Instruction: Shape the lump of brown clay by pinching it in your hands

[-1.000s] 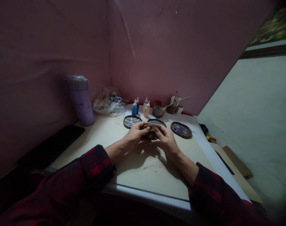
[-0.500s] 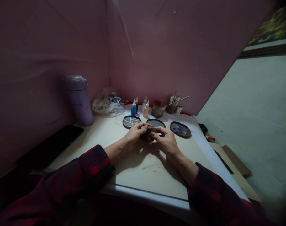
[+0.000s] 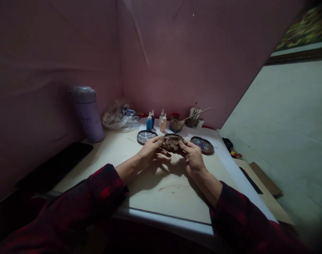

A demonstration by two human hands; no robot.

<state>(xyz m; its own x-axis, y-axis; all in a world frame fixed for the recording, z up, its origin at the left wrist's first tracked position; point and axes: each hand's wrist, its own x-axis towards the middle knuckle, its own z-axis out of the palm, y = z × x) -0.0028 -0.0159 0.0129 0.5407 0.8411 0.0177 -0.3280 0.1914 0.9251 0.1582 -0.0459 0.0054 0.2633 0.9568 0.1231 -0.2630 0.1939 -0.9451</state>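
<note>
A lump of brown clay (image 3: 173, 144), flattened and uneven, is held above the table between both hands. My left hand (image 3: 151, 151) pinches its left edge between thumb and fingers. The right edge is gripped by my right hand (image 3: 190, 153), thumb on top. Behind the hands lie shallow dark-rimmed dishes: one with white lines on blue (image 3: 147, 137) at the left, and one with blue and purple patches (image 3: 202, 145) at the right. A third, in the middle, is mostly hidden behind the clay.
Small paint bottles (image 3: 149, 122), a jar of murky liquid (image 3: 176, 124) with a brush across it and a pen holder (image 3: 192, 121) stand at the back. A plastic bag (image 3: 121, 118), purple bottle (image 3: 89, 120) and dark flat object (image 3: 59, 164) are on the left.
The clay has been raised slightly and opened out wider and flatter between the hands. Both hands have shifted, with the left hand's lower fingers now spread below the clay.
</note>
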